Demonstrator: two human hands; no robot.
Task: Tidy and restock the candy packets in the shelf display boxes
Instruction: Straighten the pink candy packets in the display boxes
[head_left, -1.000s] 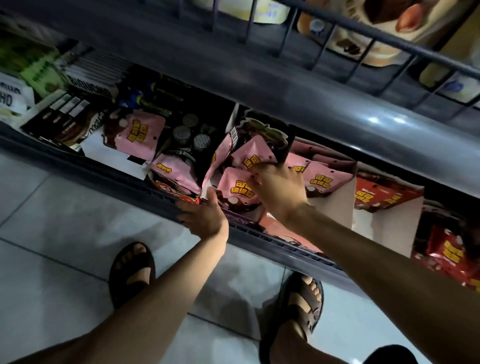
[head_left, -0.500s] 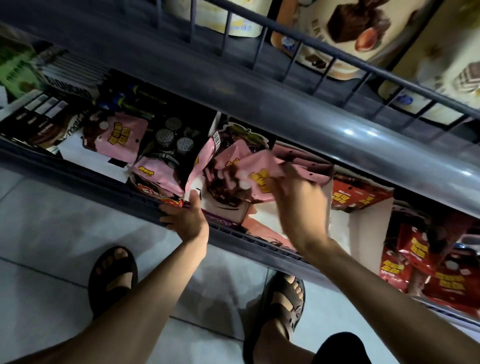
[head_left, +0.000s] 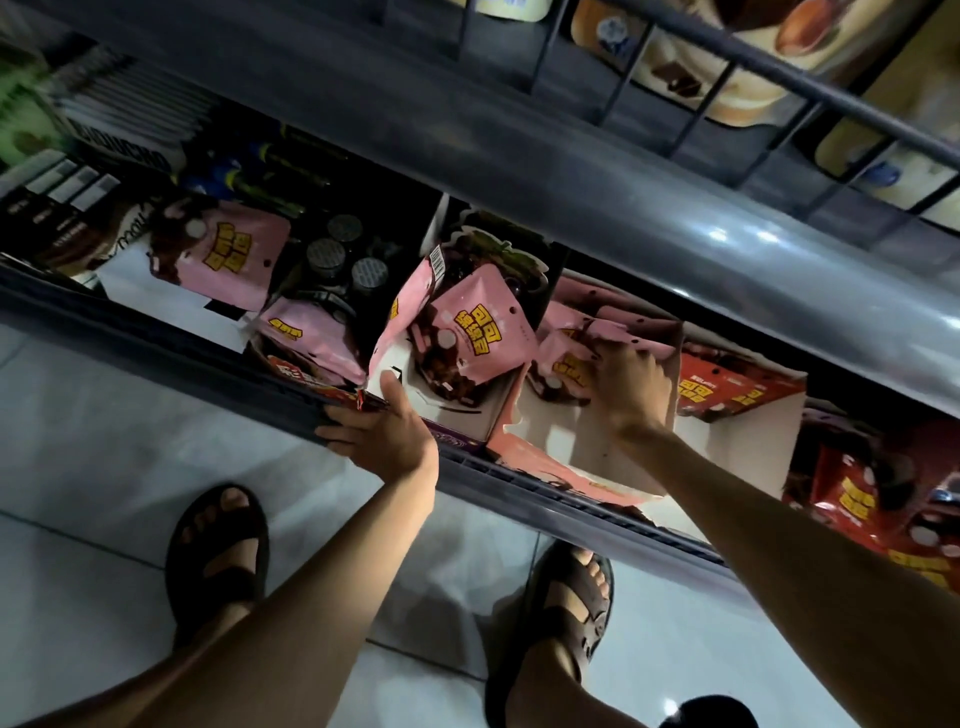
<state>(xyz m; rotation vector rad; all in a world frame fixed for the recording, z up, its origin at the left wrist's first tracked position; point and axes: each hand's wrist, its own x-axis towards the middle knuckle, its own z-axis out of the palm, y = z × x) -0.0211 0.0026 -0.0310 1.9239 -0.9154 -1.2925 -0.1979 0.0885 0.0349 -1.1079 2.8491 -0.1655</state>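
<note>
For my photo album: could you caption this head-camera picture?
Right hand grips pink candy packets in a display box; left hand grips the shelf edge.

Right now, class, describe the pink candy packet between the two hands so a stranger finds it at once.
Find the grey shelf rail. In the white display box by the left hand, one pink packet leans face-out, yellow lettering fully showing; neighbours are half-hidden.
</note>
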